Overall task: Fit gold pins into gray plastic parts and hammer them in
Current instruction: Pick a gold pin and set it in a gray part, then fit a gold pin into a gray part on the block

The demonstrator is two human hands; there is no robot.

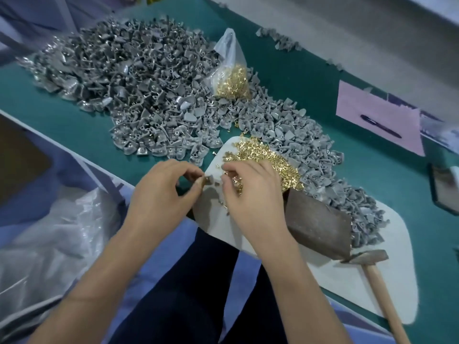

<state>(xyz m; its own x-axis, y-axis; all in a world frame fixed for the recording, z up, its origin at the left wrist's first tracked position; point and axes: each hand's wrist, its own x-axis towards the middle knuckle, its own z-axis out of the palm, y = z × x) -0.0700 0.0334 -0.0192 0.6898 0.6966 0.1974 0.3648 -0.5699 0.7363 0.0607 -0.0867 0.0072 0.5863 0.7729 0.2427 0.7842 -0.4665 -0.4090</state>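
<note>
Nearest the camera it's just forearms and dark trousers, with a crinkled clear plastic bag (47,234) off to the person's left, probably where finished pieces go, though that's a guess.

Both hands are working over the near corner of a white board (347,289) that sits on the green bench (74,120). The left hand (161,192) has its fingers curled in, pinching one gray plastic part (208,180) at the fingertips, held up and turned toward the other hand so the hole is easy to reach. The right hand (250,194) is curled too, fingertips bunched right next to that part and at the edge of the loose gold pins (263,160). Looks like it's pinching a pin to poke in, but the pin itself is too small to actually see, so I can't swear to it.

A dark block (318,229) lies on the board just right of the right hand, looks like the anvil for tapping on, and the hammer (372,271) lies past it with its wooden handle pointing back toward the person, untouched. Makes sense: pins loose in a heap within finger reach, hammer parked on the striking side.

Further out, a band of gray parts (323,160) wraps around the pin heap, then a much bigger pile of gray parts (124,78) spreads over the bench. A clear bag of pins (232,78) sits between them as a refill. Far right there's a pink sheet of paper (377,115) with a dark pen (380,125) on it.
</note>
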